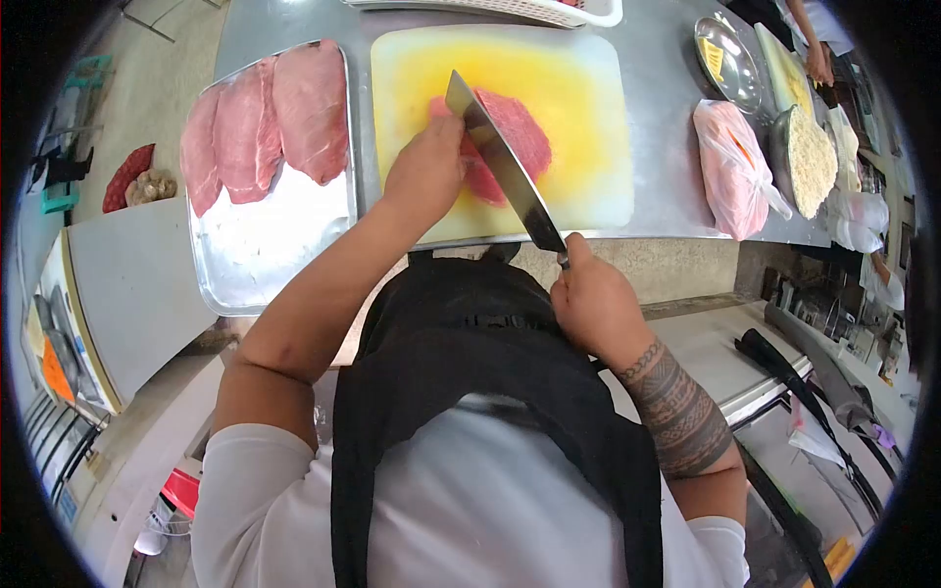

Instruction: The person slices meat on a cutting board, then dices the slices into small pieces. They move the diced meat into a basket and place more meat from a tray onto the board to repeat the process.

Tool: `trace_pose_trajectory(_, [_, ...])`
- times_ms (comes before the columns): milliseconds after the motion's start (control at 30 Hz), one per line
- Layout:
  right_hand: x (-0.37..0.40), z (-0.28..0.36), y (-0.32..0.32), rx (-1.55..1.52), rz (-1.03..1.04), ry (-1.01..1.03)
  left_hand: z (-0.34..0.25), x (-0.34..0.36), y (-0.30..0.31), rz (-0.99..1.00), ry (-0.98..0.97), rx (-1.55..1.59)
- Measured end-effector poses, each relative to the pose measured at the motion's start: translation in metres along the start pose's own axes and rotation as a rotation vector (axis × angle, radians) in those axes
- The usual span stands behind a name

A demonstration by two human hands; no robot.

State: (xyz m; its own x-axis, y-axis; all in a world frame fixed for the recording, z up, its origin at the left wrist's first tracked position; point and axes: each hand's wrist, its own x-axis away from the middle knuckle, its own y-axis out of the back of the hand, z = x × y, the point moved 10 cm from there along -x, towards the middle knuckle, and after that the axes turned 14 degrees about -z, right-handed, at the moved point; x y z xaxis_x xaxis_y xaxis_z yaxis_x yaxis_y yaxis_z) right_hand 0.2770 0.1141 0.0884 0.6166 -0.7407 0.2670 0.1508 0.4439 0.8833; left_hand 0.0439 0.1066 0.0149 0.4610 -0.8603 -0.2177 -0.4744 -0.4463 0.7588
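Note:
My right hand is closed round the handle of a broad kitchen knife. The blade slants up and left across a piece of raw red meat and covers part of it. That meat lies on a yellow-stained white cutting board. My left hand grips the meat's left side with curled fingers, close beside the blade; its fingertips are partly hidden. Left of the board, a metal tray holds large slabs of raw meat in its far half.
A white plastic basket stands at the far edge. To the right are a metal bowl, a knotted plastic bag with pinkish contents and a bowl of pale crumbs. Another person's hands show over a second board at the upper right.

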Motion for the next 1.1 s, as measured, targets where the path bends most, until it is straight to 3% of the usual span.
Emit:
trace_pose_trajectory(267, [-0.058,0.036,-0.025,-0.027,-0.054,0.076,0.009,0.007,-0.006,0.047,0.077,-0.014])
trace_pose_trajectory(433, [-0.089,0.043,-0.052,-0.072,-0.179,0.136,0.007,0.002,0.007,-0.078,0.017,0.061])
trace_pose_trajectory(567, [-0.073,0.051,-0.032,-0.039,-0.205,0.176,0.004,0.005,0.011,-0.063,0.069,0.041])
trace_pose_trajectory(700, [-0.004,0.013,-0.009,0.007,0.009,0.003,0.004,0.006,0.008,-0.039,0.078,0.045])
trace_pose_trajectory(800, [0.012,-0.019,-0.033,-0.014,0.055,-0.071,0.0,0.005,0.01,-0.021,0.119,0.064])
trace_pose_trajectory(867, [-0.001,-0.032,-0.06,-0.088,-0.015,-0.037,0.006,0.007,0.006,-0.038,0.093,0.069])
trace_pose_trajectory(1000, [-0.039,-0.033,-0.045,-0.207,-0.108,0.021,-0.002,0.005,0.015,-0.007,0.027,0.119])
trace_pose_trajectory(1100, [-0.036,-0.048,-0.03,-0.232,-0.097,-0.011,-0.026,-0.001,0.018,-0.019,-0.318,-0.034])
